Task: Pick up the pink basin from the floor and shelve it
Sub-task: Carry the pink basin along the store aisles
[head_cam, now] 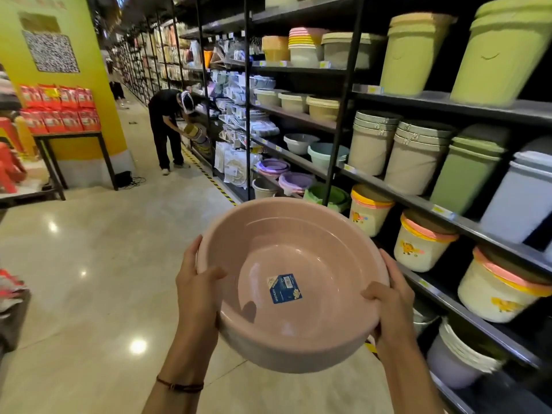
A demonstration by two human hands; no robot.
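Both hands are on the basin (294, 258), and it's up off the floor (104, 264), held in mid-air and tilted so its inside faces us. The left hand (197, 283) grips the rim at nine o'clock, thumb hooked inside. The right hand (388, 297) clamps the rim at four o'clock. A blue sticker (283, 289) sits on the basin's bottom. The shelf (412, 198), full of bins, runs along at three o'clock. Another person (167, 124) bends over at eleven o'clock.

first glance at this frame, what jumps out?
The pink basin, held up in the centre foreground by the left hand and right hand at its rim, with a blue label inside. On the right run dark shelves packed with bins and basins; another person bends at them further down the aisle.
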